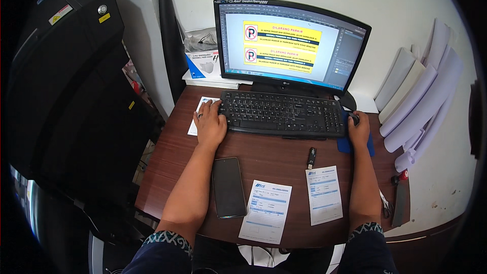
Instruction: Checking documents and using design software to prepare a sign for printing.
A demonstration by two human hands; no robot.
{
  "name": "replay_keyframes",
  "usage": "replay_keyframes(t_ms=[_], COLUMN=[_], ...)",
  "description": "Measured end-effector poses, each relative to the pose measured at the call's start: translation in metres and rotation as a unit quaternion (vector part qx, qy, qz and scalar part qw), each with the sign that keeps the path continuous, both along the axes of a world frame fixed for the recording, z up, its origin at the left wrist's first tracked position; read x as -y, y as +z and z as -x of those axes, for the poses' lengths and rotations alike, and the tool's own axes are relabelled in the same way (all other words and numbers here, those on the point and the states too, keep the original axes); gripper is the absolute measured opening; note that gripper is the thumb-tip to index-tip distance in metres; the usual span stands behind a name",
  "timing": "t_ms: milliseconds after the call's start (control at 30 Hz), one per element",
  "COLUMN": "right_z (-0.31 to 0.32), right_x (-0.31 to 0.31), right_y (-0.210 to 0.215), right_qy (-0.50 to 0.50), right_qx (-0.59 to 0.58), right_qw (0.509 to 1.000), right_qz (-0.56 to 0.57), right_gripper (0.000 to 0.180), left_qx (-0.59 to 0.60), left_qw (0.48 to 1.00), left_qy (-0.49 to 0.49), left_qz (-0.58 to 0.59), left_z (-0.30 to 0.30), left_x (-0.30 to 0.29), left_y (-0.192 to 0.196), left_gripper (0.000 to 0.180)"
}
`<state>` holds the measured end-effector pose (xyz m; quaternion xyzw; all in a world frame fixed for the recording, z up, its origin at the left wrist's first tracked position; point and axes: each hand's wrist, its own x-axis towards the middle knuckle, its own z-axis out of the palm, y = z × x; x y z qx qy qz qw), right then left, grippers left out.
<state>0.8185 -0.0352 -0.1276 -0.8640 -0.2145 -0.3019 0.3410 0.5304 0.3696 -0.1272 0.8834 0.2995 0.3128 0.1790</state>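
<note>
My left hand [211,124] rests at the left end of a black keyboard [284,114], its fingers spread over the keyboard's edge and a white paper slip [193,129]. A ring is on one finger. At the keyboard's right end, my right hand [359,130] is wrapped round a dark mouse [354,118] on a blue mouse pad [344,145]. Behind the keyboard stands a monitor [289,46], showing two yellow signs with a crossed-out letter in a red ring, one above the other.
Between my forearms lie a dark smartphone [229,188], two printed forms [266,212] and a black USB stick [311,158]. Paper rolls [421,96] lean on the right wall. Scissors [386,205] lie at the desk's right edge. A large black machine [66,81] stands left.
</note>
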Motion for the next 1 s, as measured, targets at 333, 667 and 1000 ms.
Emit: replay_keyframes(t_ms=[333,667,1000], right_z=[-0.004,0.006,0.011], right_x=[0.004,-0.004,-0.011], right_y=[-0.002,0.003,0.019], right_qy=[-0.002,0.000,0.038], right_qx=[0.004,0.002,0.109], right_qw=[1.000,1.000,0.990], right_qz=[0.017,-0.001,0.075], right_gripper=[0.025,0.022,0.012], left_qx=[-0.005,-0.008,-0.025], left_qw=[1.000,1.000,0.999], left_qy=[0.002,0.008,0.011], left_qz=[-0.004,-0.003,-0.021], left_z=[-0.003,0.002,0.001], left_x=[0.002,-0.001,-0.009], left_y=[-0.001,-0.002,-0.006], left_gripper=[0.047,0.049,0.055])
